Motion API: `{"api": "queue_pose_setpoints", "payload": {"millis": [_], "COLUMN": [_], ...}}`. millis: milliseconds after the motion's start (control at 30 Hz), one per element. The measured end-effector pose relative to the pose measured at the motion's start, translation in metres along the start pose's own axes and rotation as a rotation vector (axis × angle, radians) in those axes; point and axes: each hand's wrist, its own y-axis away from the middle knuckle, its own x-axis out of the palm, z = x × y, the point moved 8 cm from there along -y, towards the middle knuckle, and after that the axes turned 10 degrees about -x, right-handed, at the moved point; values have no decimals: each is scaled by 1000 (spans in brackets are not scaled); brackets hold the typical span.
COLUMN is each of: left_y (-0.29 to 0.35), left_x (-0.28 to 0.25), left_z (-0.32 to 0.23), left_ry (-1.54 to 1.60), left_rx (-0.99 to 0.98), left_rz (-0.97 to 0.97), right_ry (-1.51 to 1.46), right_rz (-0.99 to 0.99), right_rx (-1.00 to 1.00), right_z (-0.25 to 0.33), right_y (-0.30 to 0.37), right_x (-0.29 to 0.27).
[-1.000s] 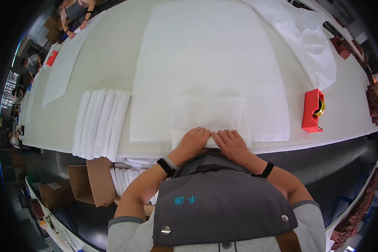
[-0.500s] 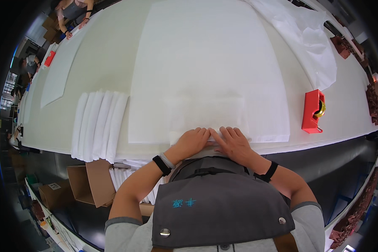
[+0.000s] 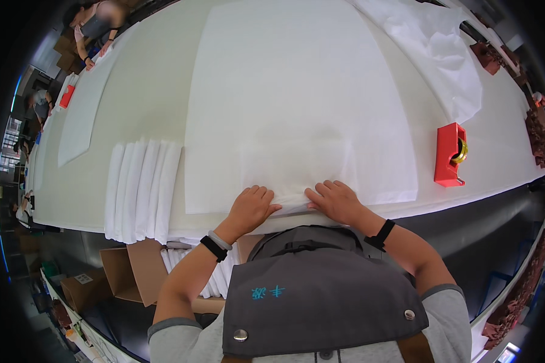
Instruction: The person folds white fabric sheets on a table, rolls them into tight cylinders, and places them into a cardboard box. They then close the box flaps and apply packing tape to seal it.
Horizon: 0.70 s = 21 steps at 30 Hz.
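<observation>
A large, thin white sheet lies flat before me, with a smaller see-through white piece on its near part. At the near edge the material is gathered into a short roll. My left hand curls over the roll's left end, fingers together. My right hand grips its right end the same way, thumb pointing inward. The undersides of both hands' grips are hidden.
Several finished-looking white rolls lie side by side on the left. A red tape dispenser stands at right, below crumpled white sheeting. Under the table edge is an open cardboard box beside more white rolls. Another person works at far left.
My hands were close together at the middle of the near edge. They have spread apart, the left one to the left and the right one slightly right, exposing the roll between them.
</observation>
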Motion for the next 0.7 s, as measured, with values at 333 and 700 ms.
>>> {"api": "queue_pose_setpoints", "payload": {"millis": [333,700], "left_y": [-16,-34], "left_x": [2,6], "left_z": [-69,-59], "left_ry": [-97,-60], "left_rx": [171,115], "left_rz": [-145,-119], "right_ry": [-352,-133], "right_rz": [169,14], "right_rx": [236,184], "right_z": [-29,-35], "right_y": [-9,11], "right_x": [14,0]}}
